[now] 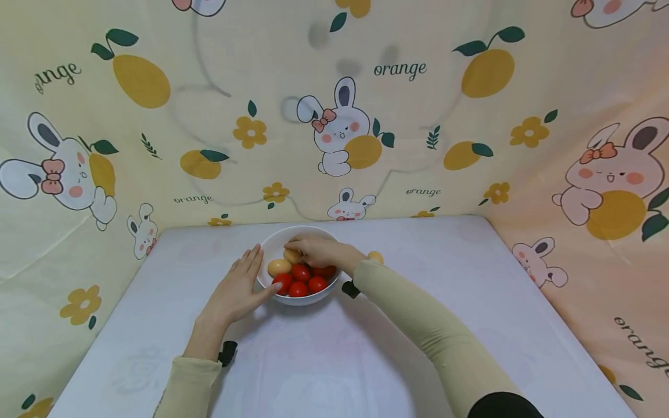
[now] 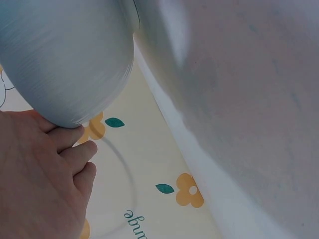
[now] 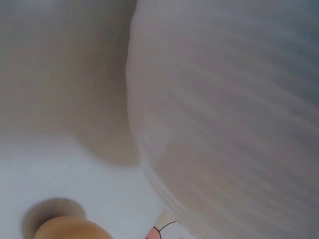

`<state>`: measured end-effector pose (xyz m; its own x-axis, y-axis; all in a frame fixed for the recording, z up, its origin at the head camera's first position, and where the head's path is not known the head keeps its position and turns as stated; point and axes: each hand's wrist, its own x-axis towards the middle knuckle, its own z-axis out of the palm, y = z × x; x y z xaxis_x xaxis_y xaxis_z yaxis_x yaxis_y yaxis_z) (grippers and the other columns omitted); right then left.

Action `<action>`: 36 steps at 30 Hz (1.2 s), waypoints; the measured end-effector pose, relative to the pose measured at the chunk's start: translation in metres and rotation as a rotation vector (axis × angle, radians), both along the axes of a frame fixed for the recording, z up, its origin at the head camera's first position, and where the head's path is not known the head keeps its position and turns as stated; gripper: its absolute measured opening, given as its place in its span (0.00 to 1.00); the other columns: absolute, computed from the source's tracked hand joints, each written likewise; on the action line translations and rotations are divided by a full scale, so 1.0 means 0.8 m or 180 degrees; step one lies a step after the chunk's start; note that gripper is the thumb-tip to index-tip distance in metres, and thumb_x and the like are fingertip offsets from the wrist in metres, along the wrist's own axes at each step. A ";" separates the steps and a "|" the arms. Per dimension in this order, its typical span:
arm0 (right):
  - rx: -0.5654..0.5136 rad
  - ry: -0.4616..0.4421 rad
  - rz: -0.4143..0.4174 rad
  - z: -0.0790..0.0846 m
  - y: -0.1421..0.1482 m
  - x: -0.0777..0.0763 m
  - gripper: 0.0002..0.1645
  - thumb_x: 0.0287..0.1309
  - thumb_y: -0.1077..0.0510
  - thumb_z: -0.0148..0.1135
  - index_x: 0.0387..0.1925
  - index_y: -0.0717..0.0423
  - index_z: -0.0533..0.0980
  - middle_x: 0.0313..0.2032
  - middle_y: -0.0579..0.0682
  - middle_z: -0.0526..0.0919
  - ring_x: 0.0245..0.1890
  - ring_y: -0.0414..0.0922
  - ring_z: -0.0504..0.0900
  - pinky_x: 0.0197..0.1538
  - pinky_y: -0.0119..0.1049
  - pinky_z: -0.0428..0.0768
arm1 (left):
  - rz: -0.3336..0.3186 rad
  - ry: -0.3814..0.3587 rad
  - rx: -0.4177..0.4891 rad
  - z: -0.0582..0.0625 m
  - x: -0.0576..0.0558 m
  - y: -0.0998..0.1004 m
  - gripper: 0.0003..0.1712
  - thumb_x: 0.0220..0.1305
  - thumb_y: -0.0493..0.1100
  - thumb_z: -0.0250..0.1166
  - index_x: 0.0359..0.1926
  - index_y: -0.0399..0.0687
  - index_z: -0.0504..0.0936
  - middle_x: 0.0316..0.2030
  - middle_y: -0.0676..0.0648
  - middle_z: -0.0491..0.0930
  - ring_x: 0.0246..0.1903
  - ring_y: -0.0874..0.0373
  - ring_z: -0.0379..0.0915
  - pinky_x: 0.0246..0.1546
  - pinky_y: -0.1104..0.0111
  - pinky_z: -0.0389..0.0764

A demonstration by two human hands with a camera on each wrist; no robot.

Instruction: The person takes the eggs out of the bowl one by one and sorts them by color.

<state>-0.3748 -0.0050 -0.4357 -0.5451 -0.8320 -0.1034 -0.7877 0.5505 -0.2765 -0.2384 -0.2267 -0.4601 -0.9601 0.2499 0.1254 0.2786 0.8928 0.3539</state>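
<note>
A white bowl [image 1: 303,300] holds several red tomatoes [image 1: 298,289] and tan eggs, one egg [image 1: 279,267] lying at its left side. My left hand [image 1: 236,293] rests against the bowl's left side, fingers extended along the outer wall and thumb at the front rim. In the left wrist view, its fingertips touch the underside curve of the bowl [image 2: 75,64]. My right hand [image 1: 320,251] reaches over the rim into the bowl, its fingers pinching another egg [image 1: 292,255] above the tomatoes. The right wrist view shows only the bowl's outer wall [image 3: 224,114]; that hand's fingers are hidden there.
One more egg [image 1: 376,256] lies on the white table [image 1: 444,261] right of the bowl, partly behind the right forearm. It also appears low in the right wrist view, an egg [image 3: 72,229] beside the bowl. A printed cloth [image 1: 340,52] hangs around the table's back and sides.
</note>
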 end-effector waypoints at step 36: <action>-0.1053 -0.0186 -0.0547 0.022 0.064 0.033 0.35 0.74 0.58 0.61 0.78 0.54 0.64 0.76 0.53 0.65 0.74 0.53 0.67 0.77 0.48 0.66 | 0.0032 -0.0029 0.0020 0.004 0.002 0.004 0.60 0.70 0.75 0.54 0.81 0.32 0.50 0.82 0.36 0.48 0.81 0.36 0.41 0.80 0.45 0.47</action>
